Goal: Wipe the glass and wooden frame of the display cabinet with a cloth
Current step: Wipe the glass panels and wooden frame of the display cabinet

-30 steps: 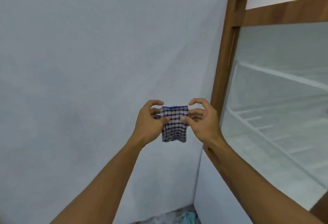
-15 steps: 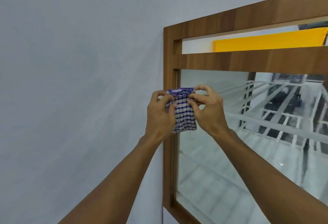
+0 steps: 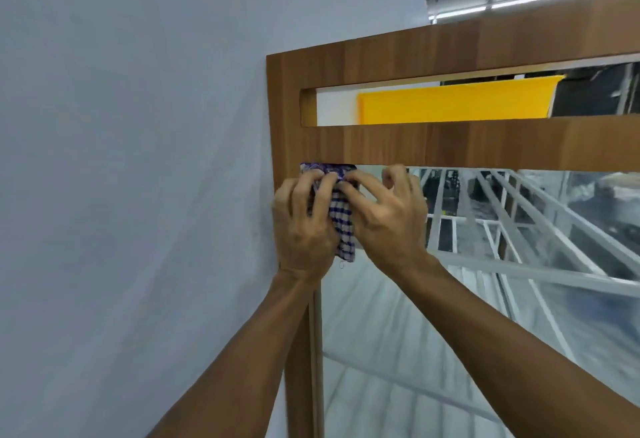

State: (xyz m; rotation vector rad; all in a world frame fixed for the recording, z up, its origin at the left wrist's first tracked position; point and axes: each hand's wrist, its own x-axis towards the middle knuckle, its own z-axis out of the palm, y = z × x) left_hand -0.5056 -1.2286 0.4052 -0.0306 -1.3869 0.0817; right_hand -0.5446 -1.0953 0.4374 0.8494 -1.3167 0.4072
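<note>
A plain pale grey wall (image 3: 138, 160) fills the view left of the fingers. At the top left corner of the display cabinet, the left hand (image 3: 304, 226) and the right hand (image 3: 388, 219) pinch a bunched blue-and-white checked cloth (image 3: 341, 226) between curled fingers (image 3: 322, 188). Its upper edge is tucked just under the brown wooden cabinet frame (image 3: 381, 146) above them. The clear glass pane (image 3: 485, 299) stretches right of the fingers, below a yellow panel (image 3: 450, 101). Wiping looks barely begun, with nearly all the glass and frame apparently left.
</note>
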